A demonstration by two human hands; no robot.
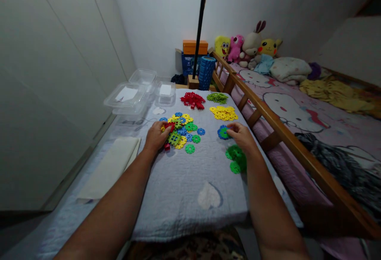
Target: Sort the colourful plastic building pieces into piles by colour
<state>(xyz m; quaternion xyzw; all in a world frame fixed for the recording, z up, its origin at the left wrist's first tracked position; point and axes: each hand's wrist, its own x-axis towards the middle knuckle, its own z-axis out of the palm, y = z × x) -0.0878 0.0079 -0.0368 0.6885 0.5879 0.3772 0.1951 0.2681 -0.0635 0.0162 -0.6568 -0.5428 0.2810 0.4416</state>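
My left hand [156,137] is at the left side of a mixed pile, its fingers closed around a red plastic piece [170,127]. Blue and yellow discs [181,143], square lime-green lattice pieces [174,138] and loose green notched discs [189,149] make up much of that pile. On the right, my right hand [241,135] pinches the edge of a green notched disc [224,133], with blue discs right beneath it. Closer to me, a heap of green discs [235,167] lies partly behind my right wrist.
Red pieces [193,99], lime-green pieces [217,98] and yellow discs [224,113] form separate heaps at the back. Clear plastic containers [127,95] stand at the left, behind a folded cream cloth [110,168]. A wooden bed rail [256,105] borders the table's right side.
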